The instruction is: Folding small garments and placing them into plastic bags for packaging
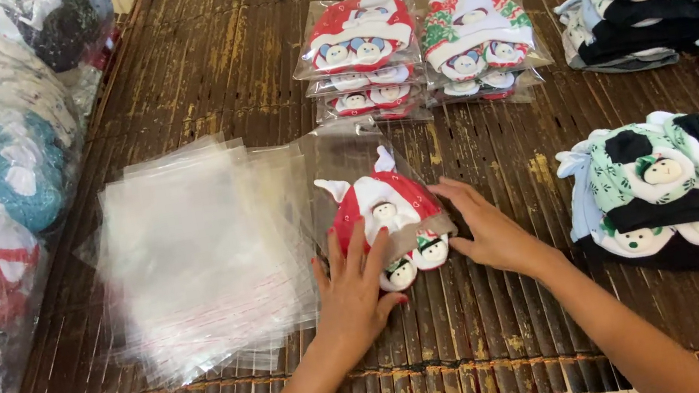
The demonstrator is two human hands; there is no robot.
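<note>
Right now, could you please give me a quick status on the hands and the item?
Both hands flat on red baby set, left hand, right hand. Set half inside clear bag. Empty bags stacked alongside, nothing blocking.

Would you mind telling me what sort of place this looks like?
Probably a small home packing workshop: a stack of clear bags, bagged baby sets and unpacked piles lie on a bamboo table.
</note>
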